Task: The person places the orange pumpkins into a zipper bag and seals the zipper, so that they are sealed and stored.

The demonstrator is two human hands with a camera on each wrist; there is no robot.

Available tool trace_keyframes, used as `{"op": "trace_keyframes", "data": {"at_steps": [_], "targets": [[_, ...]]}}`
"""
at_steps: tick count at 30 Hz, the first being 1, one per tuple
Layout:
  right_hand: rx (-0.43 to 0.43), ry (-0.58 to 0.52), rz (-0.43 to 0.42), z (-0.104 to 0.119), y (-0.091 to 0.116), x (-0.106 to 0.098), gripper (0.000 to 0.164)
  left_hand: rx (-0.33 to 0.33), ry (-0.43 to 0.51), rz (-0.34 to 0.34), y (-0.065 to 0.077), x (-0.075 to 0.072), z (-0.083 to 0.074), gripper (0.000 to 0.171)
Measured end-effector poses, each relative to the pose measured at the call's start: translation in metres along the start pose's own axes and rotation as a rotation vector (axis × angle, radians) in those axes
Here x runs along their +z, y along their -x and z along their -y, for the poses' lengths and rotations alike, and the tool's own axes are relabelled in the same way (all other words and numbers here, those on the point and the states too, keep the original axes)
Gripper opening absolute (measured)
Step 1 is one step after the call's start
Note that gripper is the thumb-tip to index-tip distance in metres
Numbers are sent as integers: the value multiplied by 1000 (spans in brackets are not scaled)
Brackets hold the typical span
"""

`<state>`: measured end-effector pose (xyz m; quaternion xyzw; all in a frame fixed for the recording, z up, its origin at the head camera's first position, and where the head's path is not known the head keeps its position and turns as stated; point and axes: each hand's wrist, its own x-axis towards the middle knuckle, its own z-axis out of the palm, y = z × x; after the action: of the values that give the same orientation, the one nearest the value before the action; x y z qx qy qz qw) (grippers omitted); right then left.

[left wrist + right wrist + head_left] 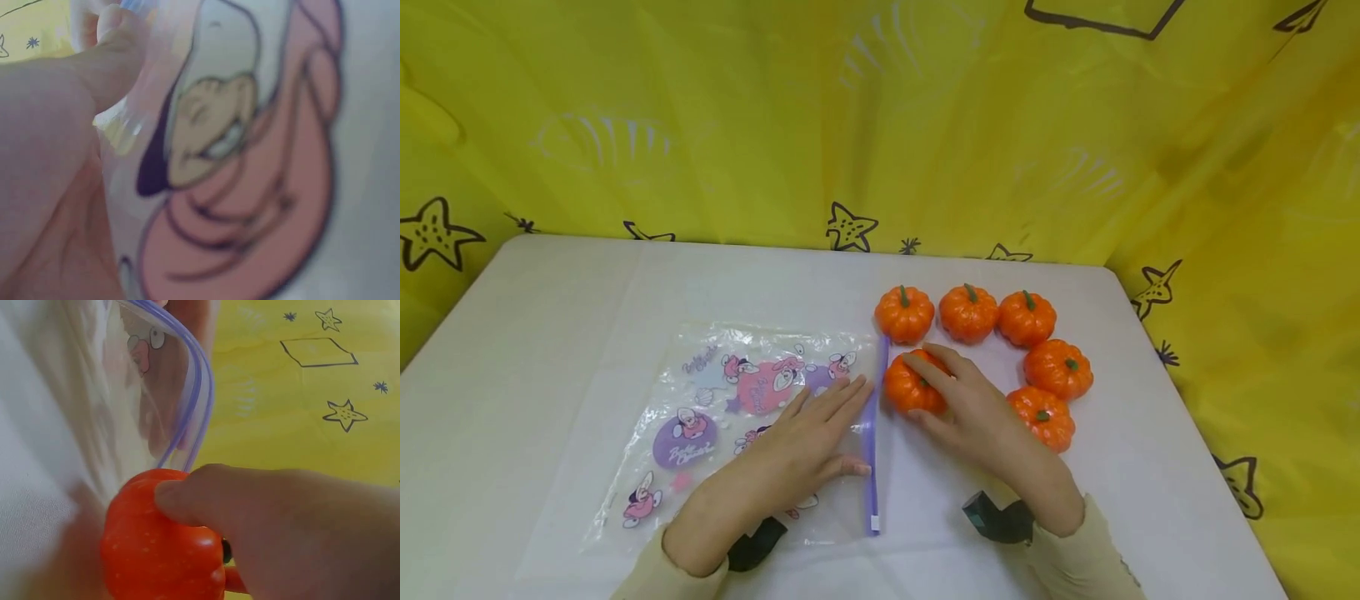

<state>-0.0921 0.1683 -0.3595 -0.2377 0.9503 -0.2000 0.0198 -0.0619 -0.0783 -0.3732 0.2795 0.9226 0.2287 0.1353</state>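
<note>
We grip one pumpkin with our right hand, just right of the zip edge of the bag, while our left hand lies straight-fingered across the bag. Five other pumpkins curve from the bag's far right corner round to its right. We see table stretching left of the bag and at its near right.

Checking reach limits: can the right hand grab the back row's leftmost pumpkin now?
Probably not: the right hand grips a nearer pumpkin, though the leftmost pumpkin sits close by, uncovered.
</note>
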Motion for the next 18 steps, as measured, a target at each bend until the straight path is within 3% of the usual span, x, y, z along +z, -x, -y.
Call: {"op": "trace_keyframes", "data": {"at_steps": [5,8,12,18], "targets": [[-30,-6,47,1,1,1,61,40,48,-25,1,0,0,82],[-24,-8,69,2,0,3,61,0,49,-12,2,0,0,85],[-13,-2,66,2,0,4,61,-68,-21,24,1,8,-4,96],[14,-1,60,2,0,4,63,-67,-149,35,-4,30,-17,104]]}}
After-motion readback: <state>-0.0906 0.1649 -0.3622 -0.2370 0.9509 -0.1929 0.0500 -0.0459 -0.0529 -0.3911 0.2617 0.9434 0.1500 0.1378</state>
